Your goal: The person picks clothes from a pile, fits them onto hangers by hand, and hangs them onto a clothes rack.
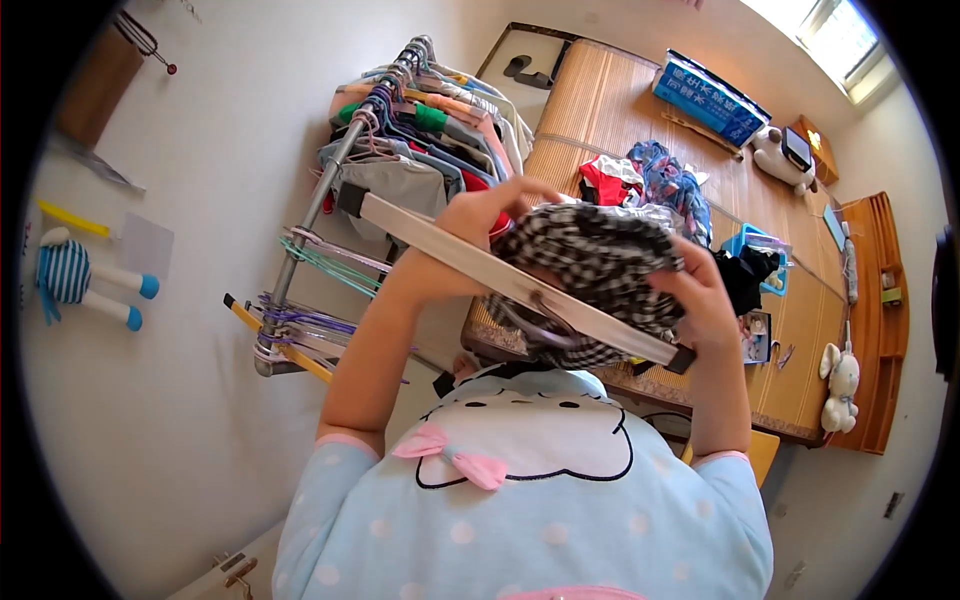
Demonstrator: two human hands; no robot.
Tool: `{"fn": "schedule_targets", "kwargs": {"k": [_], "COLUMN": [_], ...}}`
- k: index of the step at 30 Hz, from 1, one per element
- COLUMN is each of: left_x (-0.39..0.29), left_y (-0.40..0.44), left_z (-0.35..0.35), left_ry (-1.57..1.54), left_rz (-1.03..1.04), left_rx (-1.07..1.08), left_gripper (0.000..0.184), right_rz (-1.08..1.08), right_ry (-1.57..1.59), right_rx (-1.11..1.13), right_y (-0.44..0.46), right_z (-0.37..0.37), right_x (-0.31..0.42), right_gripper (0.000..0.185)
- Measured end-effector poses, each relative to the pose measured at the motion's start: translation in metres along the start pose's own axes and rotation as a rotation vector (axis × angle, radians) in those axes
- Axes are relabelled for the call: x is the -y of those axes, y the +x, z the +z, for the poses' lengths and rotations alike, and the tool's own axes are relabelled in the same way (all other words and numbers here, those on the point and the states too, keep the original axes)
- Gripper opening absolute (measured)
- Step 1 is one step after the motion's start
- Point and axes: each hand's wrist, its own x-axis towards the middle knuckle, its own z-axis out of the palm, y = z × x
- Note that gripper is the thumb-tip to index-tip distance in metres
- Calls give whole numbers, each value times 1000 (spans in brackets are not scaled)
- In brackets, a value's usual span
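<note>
A bundled black and white checked cloth (590,245) is held up in front of my chest. My left hand (478,225) grips its left side, fingers bent over the top edge. On the right, my right hand (703,290) pinches the cloth's edge between thumb and fingers. A long pale wooden bar (455,255) with black ends lies slanted across the front of the cloth and both forearms, and a curved metal hook (545,320) shows at its middle. How the bar is supported is hidden.
A metal rack (325,185) with hung clothes (440,130) and bare hangers (320,325) stands at the left. Beyond my hands is a mat-covered bed (590,100) with a red and white garment (610,180), blue patterned cloth (670,185), a blue basket (740,240) and a plush rabbit (840,385).
</note>
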Motion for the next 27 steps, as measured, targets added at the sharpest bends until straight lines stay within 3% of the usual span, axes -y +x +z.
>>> {"fn": "schedule_targets", "kwargs": {"k": [2,3,4,6,7,8,10,11,12,14,15,16,18,20,22,23,24,26,27], "left_x": [15,33,43,55,41,45,57,26,23,18,5,6,11,-1,-3,3,6,6,6], "left_y": [-5,-13,-22,-38,-36,-38,-41,-35,-34,-33,-32,-32,-34,-33,-34,-35,-36,-43,-46], "left_z": [-10,0,7,18,22,25,34,30,31,32,30,30,27,23,23,23,24,22,22], "left_ry": [337,143,138,-15,-12,-15,315,145,142,178,240,241,447,418,386,406,425,482,514], "left_rz": [251,255,252,1,8,9,109,-219,-215,-141,-227,-228,-58,-124,-191,-129,-65,-57,-40], "left_rx": [226,194,195,198,144,148,-74,-30,-31,-231,-245,-250,-382,-360,-332,-329,-325,-302,-306], "left_gripper": [41,35,35,29,26,26,16,16,16,19,20,20,21,26,31,33,35,37,37], "right_rz": [105,-251,88,75,30,25,-80,-638,-85,-440,-606,-260,44,29,56,83,8,-208,-232], "right_ry": [262,-324,350,436,167,380,-289,-653,131,-88,-200,365,720,610,154,262,167,302,301], "right_rx": [-327,-376,-346,-271,-401,55,-134,-230,1,-95,-174,-396,140,-111,112,31,24,-88,-337], "right_y": [-9,-10,-5,5,18,21,49,81,113,82,65,33,34,11,27,26,26,22,22], "right_z": [-13,-44,-7,7,-45,-84,-157,-153,-273,-173,-114,-43,-36,-31,-35,-31,-37,-38,-43], "right_x": [7,-29,18,31,-1,-9,-45,-58,-123,-79,-52,-28,-23,-35,-20,-15,-9,1,1], "right_gripper": [28,22,21,21,24,43,38,39,44,42,43,56,44,50,63,75,74,62,52]}}
